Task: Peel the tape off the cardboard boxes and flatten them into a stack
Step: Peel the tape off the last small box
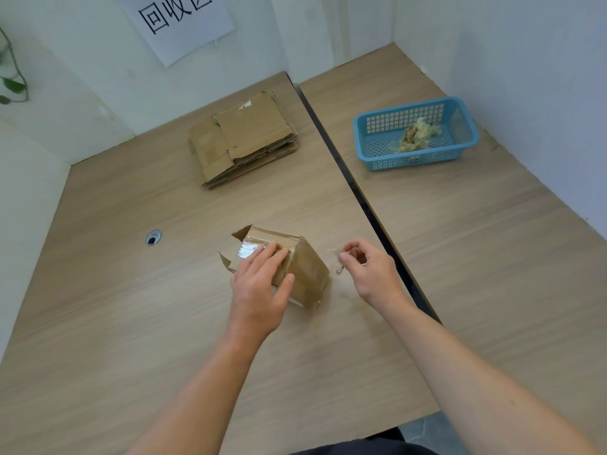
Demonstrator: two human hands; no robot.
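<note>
Small cardboard box (305, 274) sat on the left wooden table (131, 307), near the table's middle and slightly toward the near edge. Its left-end flaps stood open and a glossy patch of clear tape (247, 249) remained on its top face.

Left hand (262, 287) lay flat on the box top: fingers straight and close together over the tape, thumb down the near side face.

Right hand (368, 270) hovered just right of the box, off its surface. Thumb and forefinger were pinched on a thin strip of tape (337, 264), other fingers curled. Could not tell whether the strip was still attached to the box's right edge.

Stack of flattened cardboard (243, 142) lay toward the far edge of the same table, well apart from the box, edges unevenly aligned. Bare tabletop lay between box and stack, and to the left as far as a cable grommet (153, 237).

A dark gap (354, 188) ran between this table and a second table (492, 257) on the right; the right hand was just left of that gap. Blue plastic basket (387, 156) stood on the second table near the far wall, holding a wad of removed tape (417, 136).

Paper sign (177, 27) was fixed on the back wall. Plant leaves (13, 84) showed at the left margin.
</note>
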